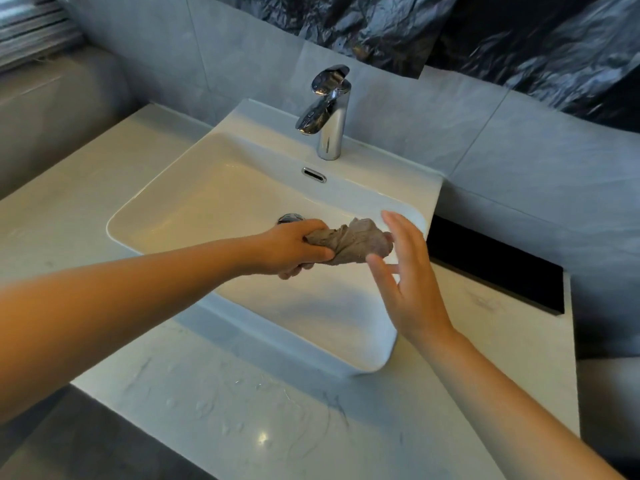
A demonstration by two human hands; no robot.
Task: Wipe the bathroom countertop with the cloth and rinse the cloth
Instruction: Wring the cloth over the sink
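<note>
A grey-brown cloth, bunched and twisted, hangs over the white basin. My left hand is shut on its left end, above the drain. My right hand is spread flat with fingers apart, just right of the cloth, fingertips close to its free end; I cannot tell if they touch it. The chrome tap stands behind the basin with no water running. The marble countertop in front carries water droplets and streaks.
A black slot or ledge lies right of the basin. Grey tiled wall rises behind, with crinkled black plastic sheeting above it. The counter's front edge drops to a dark floor at lower left.
</note>
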